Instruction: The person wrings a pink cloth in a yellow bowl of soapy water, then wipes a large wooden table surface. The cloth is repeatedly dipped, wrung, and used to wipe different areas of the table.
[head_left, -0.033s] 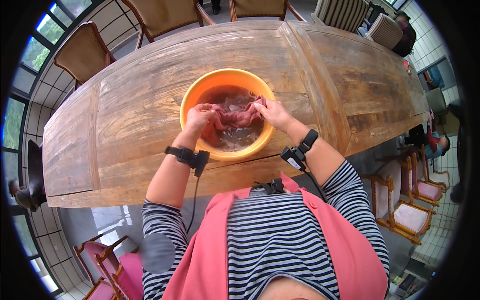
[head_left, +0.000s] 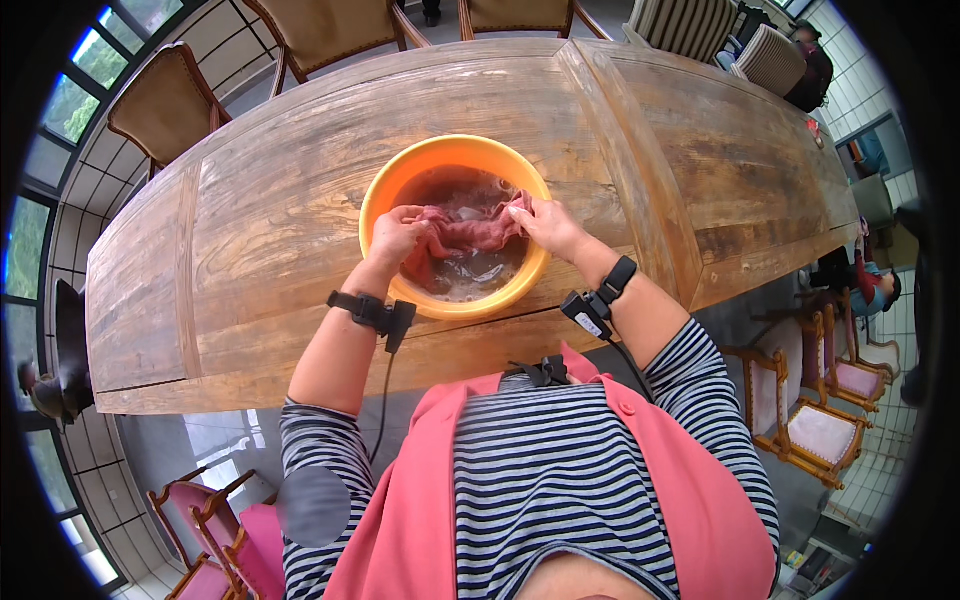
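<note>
A wet pink cloth is stretched between my two hands over a yellow-orange plastic basin. Murky, sudsy water stands in the basin. My left hand pinches the cloth at its left end, and a loose part of it hangs down toward the water below that hand. At the other end, my right hand grips the cloth near the basin's right rim, thumb on top. The cloth sags and bunches in the middle, close to the water surface.
The basin stands on a large wooden table. Upholstered chairs line its far side, and more chairs stand at the right. Straps with small devices sit on both my wrists, cables trailing. Other people are off to the right.
</note>
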